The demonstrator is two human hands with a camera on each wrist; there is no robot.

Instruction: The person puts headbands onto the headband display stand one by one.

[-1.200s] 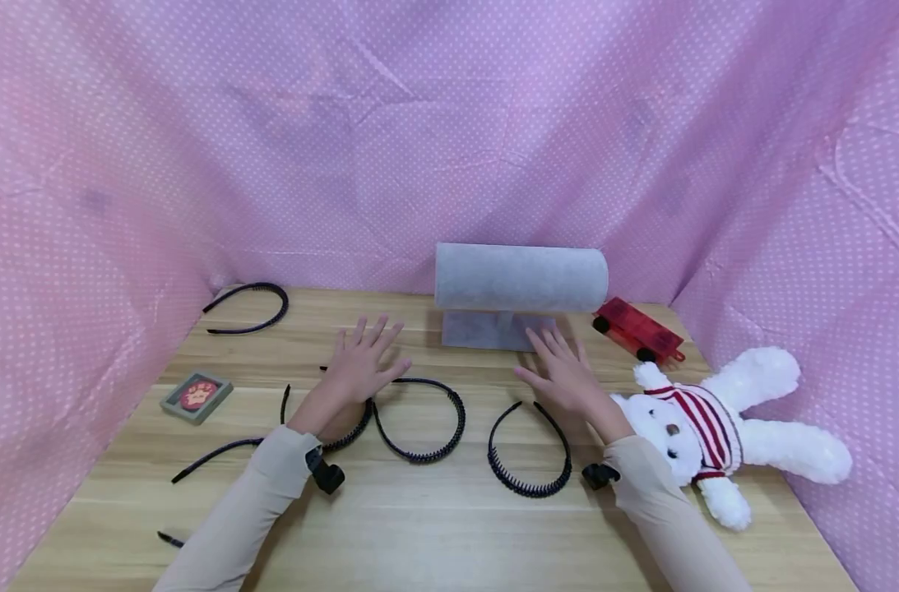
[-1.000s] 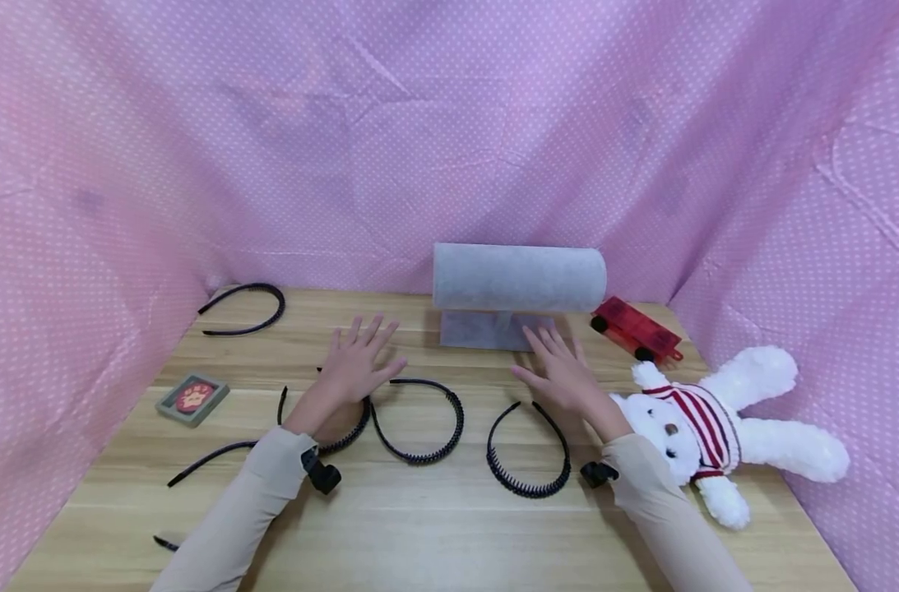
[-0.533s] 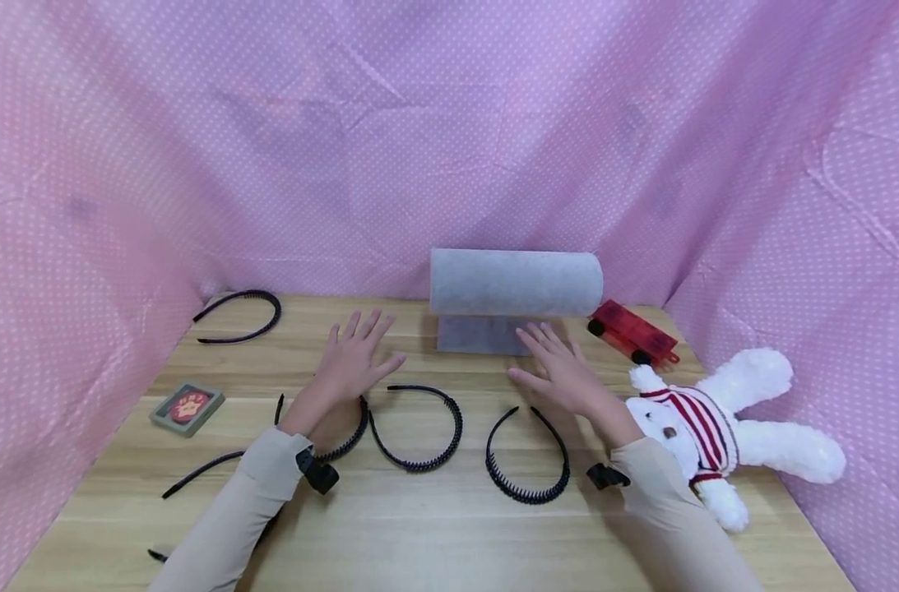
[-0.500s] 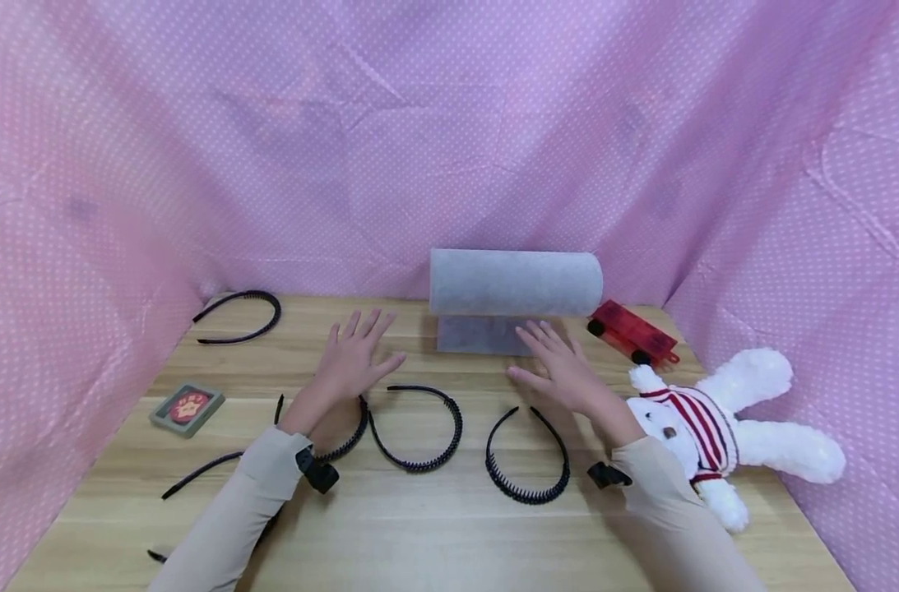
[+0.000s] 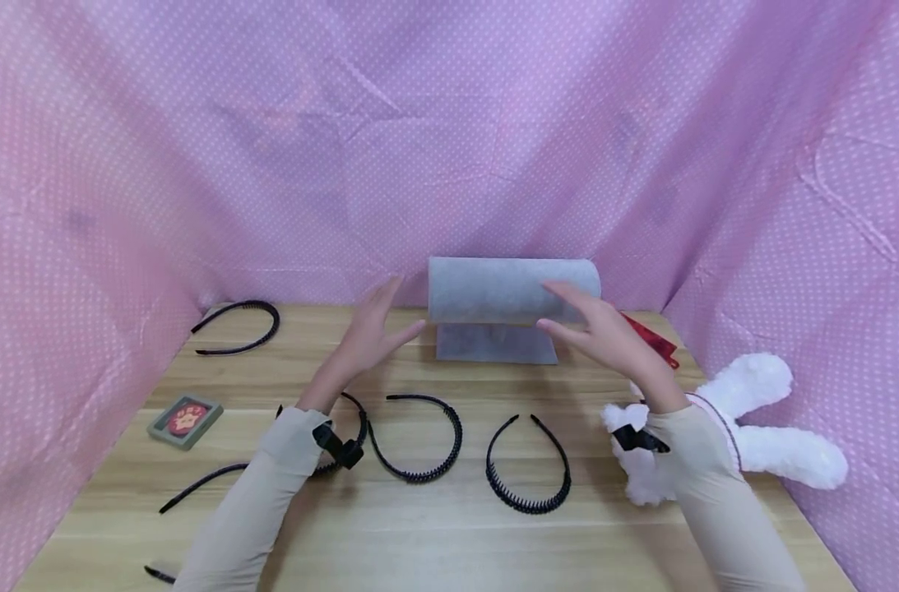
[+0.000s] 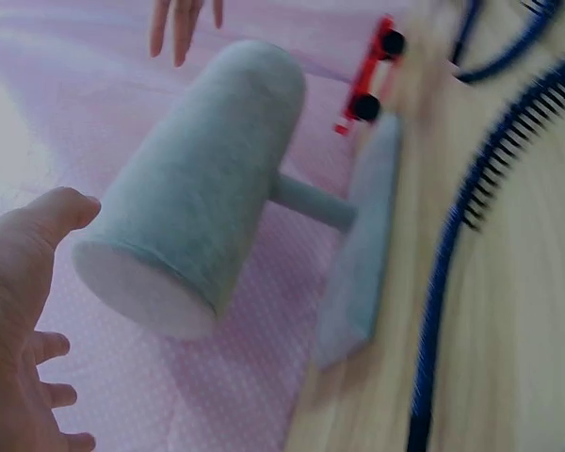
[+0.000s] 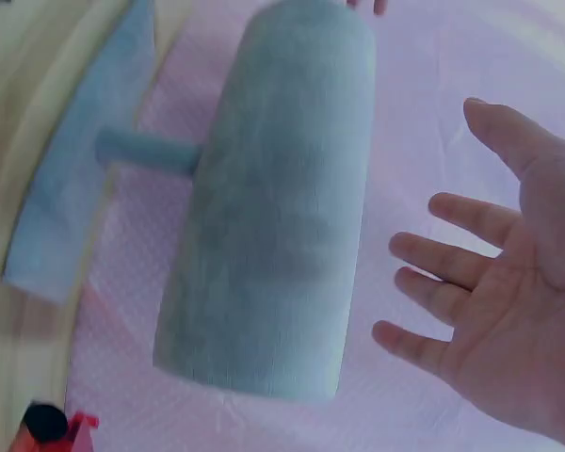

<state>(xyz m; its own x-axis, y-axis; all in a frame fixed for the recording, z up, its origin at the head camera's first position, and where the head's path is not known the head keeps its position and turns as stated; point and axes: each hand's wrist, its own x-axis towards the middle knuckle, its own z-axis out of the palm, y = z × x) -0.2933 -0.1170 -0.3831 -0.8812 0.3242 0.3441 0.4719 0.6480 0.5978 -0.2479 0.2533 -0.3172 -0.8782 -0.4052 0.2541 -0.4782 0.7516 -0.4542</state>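
A grey padded cylinder on a flat base, a display stand (image 5: pixel 486 291), stands at the back of the table. My left hand (image 5: pixel 366 337) is raised just left of it, thumb apart from the fingers, touching nothing. On the other side my right hand (image 5: pixel 604 335) hovers in front of the cylinder's right end, fingers spread in the right wrist view; it holds nothing. Both wrist views show a gap between hand and cylinder (image 7: pixel 273 207). Two black toothed headbands lie in front of the stand, one at centre (image 5: pixel 419 477) and one to its right (image 5: pixel 530 504).
More black headbands lie at left: one far back (image 5: pixel 276 319), others partly hidden by my left arm (image 5: pixel 197 488). A framed paw-print tile (image 5: pixel 185 421) is there too. At right are a red toy car (image 5: pixel 652 339) and a white plush rabbit (image 5: pixel 790 454), both partly covered by my right arm.
Both hands have lifted from low over the table and turned, palms now toward the stand. Each has shifted somewhat right. The headbands and the stand stay where they were on the table.
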